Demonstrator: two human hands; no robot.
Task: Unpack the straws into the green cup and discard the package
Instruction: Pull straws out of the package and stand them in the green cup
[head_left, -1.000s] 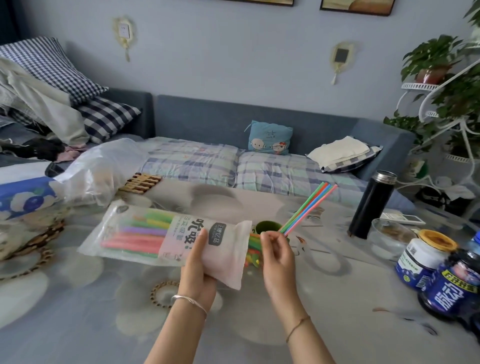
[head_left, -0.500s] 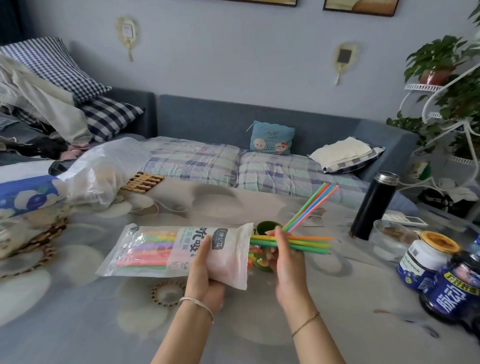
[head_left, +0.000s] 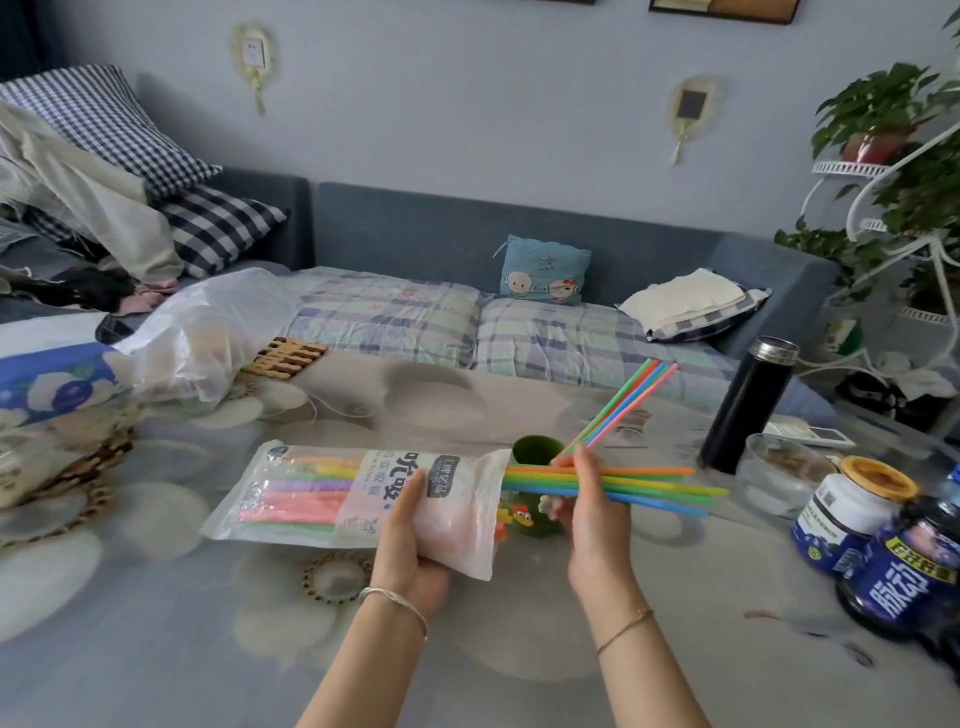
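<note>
Several straws (head_left: 649, 491) jut from the package (head_left: 322, 499), pinched by the right hand (head_left: 587, 499) just in front of the green cup (head_left: 535, 452); the left hand (head_left: 410, 540) grips the package left of it. A careless swing could topple the cup.

The left forearm (head_left: 358, 670) and the right forearm (head_left: 652, 675) are both bare along all of their visible length, uncovered right down to the fingers. The left hand (head_left: 410, 540) has a thin silver bangle (head_left: 396, 601) round its wrist, a slim shiny metal band that looks like two fine strands lying close together. The right hand (head_left: 592, 514) wears a much finer cord bracelet (head_left: 625, 627), a single reddish-brown thread sitting snug across the wrist.
</note>
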